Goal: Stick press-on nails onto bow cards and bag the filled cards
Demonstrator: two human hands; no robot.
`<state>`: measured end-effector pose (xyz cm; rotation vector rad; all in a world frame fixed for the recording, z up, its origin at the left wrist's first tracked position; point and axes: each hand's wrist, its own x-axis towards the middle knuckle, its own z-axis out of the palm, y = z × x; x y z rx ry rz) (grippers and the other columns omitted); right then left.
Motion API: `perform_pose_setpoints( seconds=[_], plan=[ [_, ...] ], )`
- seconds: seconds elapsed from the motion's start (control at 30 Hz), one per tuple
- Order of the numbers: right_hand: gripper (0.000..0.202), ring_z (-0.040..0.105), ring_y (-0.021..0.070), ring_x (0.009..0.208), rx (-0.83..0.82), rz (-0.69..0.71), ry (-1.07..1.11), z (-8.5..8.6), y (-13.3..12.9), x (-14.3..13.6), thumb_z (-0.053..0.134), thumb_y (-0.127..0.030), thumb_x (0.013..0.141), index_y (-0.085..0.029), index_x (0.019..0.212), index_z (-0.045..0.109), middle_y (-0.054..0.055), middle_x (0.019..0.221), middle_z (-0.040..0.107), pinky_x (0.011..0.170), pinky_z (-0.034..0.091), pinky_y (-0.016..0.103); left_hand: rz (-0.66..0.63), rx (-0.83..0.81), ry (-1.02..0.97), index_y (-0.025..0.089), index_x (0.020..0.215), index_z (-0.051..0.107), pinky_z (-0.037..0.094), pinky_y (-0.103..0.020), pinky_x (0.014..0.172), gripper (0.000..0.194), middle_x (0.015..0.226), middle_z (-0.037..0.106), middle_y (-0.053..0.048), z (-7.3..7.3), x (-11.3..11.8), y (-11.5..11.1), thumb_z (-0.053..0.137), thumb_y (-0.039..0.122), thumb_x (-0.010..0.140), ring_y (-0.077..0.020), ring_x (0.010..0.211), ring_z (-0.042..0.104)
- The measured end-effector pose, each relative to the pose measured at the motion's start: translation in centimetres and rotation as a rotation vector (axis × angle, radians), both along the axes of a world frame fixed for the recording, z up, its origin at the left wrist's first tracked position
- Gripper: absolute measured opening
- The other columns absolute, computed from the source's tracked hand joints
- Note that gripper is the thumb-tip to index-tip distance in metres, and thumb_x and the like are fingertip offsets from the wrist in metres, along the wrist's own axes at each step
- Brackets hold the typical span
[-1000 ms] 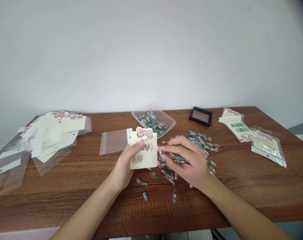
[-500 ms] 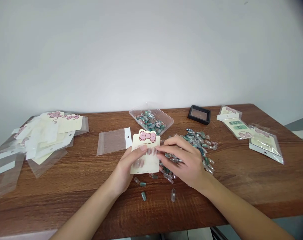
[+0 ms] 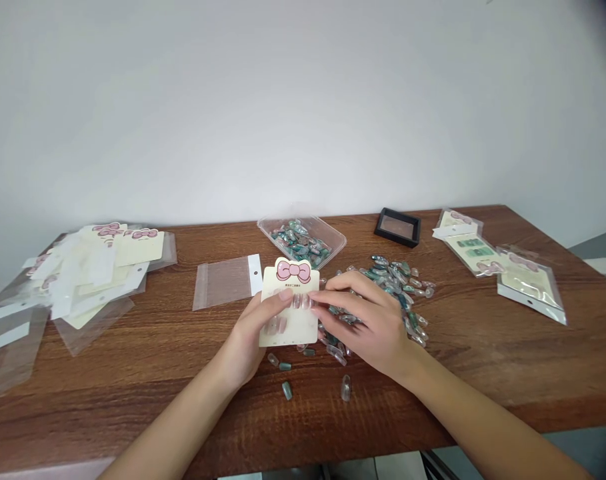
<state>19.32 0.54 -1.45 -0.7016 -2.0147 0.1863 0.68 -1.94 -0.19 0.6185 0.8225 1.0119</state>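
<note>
My left hand (image 3: 247,333) is closed on a cream backing card (image 3: 300,330) with a pink bow at its top, thumb across the front and the other fingers behind. On the card sit several shiny, clear-pinkish press-on nails (image 3: 297,301) in a row, with more at the lower left, partly under my thumb. At the card's right edge my right hand (image 3: 370,323) pinches a press-on nail at the row's end; the fingertips largely hide it. Beneath and behind this hand spreads a loose pile of green and clear press-on nails (image 3: 395,280).
Behind the card stands a clear plastic tub (image 3: 339,241) of nails, with a black frame-like box (image 3: 397,227) to its right. A clear bag (image 3: 225,283) lies left of centre. Cards and bags (image 3: 93,273) heap at far left; packed cards (image 3: 530,287) lie right. Loose nails (image 3: 287,391) dot the front.
Both hands and the card hold almost the same pose. The whole view has shifted very slightly; the right fingertips stay at the card's right edge.
</note>
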Motion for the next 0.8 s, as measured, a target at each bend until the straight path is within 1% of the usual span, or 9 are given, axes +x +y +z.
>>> perform_pose_setpoints(
  seconds=[0.13,0.27,0.33,0.43,0.57,0.63,0.7,0.8],
  plan=[
    [0.016,0.063,0.015,0.078,-0.001,0.007,0.008,0.04,-0.04,-0.05,0.067,-0.01,0.088,-0.017,0.103,0.07,0.006,0.089,0.065,0.068,0.055,0.03,-0.007,0.006,-0.007,0.012,0.121,0.068,0.056,-0.036,0.073,0.048,0.093,0.078,-0.011,-0.07,0.03,0.1,0.072,0.038,0.081,-0.0277,0.079,0.074],
    [0.018,0.063,0.0155,0.08,-0.023,0.016,0.022,0.19,-0.16,-0.07,0.068,-0.011,0.088,-0.019,0.104,0.07,0.005,0.09,0.064,0.069,0.056,0.031,-0.025,0.012,-0.004,0.012,0.116,0.071,0.056,-0.036,0.073,0.045,0.093,0.078,-0.011,-0.08,-0.16,0.22,0.073,0.039,0.08,-0.0277,0.079,0.074],
    [0.022,0.063,0.0158,0.082,-0.046,0.016,0.039,0.32,-0.23,-0.04,0.069,-0.011,0.087,-0.018,0.108,0.068,0.006,0.092,0.064,0.07,0.056,0.031,-0.048,0.01,-0.005,0.011,0.113,0.072,0.056,-0.036,0.072,0.043,0.093,0.078,-0.011,-0.1,-0.28,0.19,0.071,0.041,0.081,-0.0278,0.078,0.074],
    [0.029,0.062,0.0145,0.08,-0.065,0.032,0.075,0.46,-0.28,0.08,0.07,-0.012,0.086,-0.015,0.114,0.065,0.007,0.095,0.063,0.07,0.056,0.03,-0.047,0.02,-0.012,0.011,0.109,0.073,0.056,-0.036,0.071,0.043,0.093,0.078,-0.012,-0.2,-0.39,0.08,0.07,0.043,0.081,-0.0282,0.078,0.073],
    [0.017,0.063,0.0159,0.082,-0.048,0.043,0.065,0.43,-0.28,0.18,0.07,-0.014,0.087,-0.015,0.104,0.069,0.007,0.091,0.062,0.07,0.055,0.031,-0.048,0.019,-0.022,0.012,0.116,0.071,0.057,-0.035,0.067,0.047,0.093,0.078,-0.012,-0.42,-0.41,-0.04,0.071,0.043,0.081,-0.0291,0.08,0.074],
    [0.013,0.063,0.016,0.083,-0.073,0.037,0.068,0.38,-0.31,0.15,0.07,-0.013,0.087,-0.016,0.1,0.07,0.006,0.089,0.062,0.07,0.055,0.031,-0.05,0.02,-0.027,0.013,0.119,0.069,0.057,-0.035,0.067,0.049,0.095,0.078,-0.012,-0.49,-0.4,-0.06,0.071,0.043,0.081,-0.0294,0.08,0.074],
    [0.011,0.063,0.0152,0.084,-0.117,0.036,0.082,0.35,-0.37,0.07,0.069,-0.014,0.088,-0.017,0.098,0.071,0.005,0.089,0.062,0.07,0.055,0.03,-0.046,0.024,-0.028,0.014,0.119,0.07,0.058,-0.036,0.069,0.048,0.097,0.078,-0.012,-0.53,-0.39,-0.05,0.072,0.043,0.08,-0.0296,0.081,0.074],
    [0.007,0.063,0.014,0.083,-0.159,0.043,0.1,0.27,-0.48,-0.02,0.068,-0.016,0.089,-0.02,0.095,0.071,0.003,0.09,0.06,0.07,0.055,0.029,-0.037,0.032,-0.015,0.013,0.111,0.073,0.058,-0.037,0.072,0.043,0.095,0.078,-0.011,-0.59,-0.38,0.02,0.073,0.043,0.079,-0.0297,0.082,0.074]
  ],
)
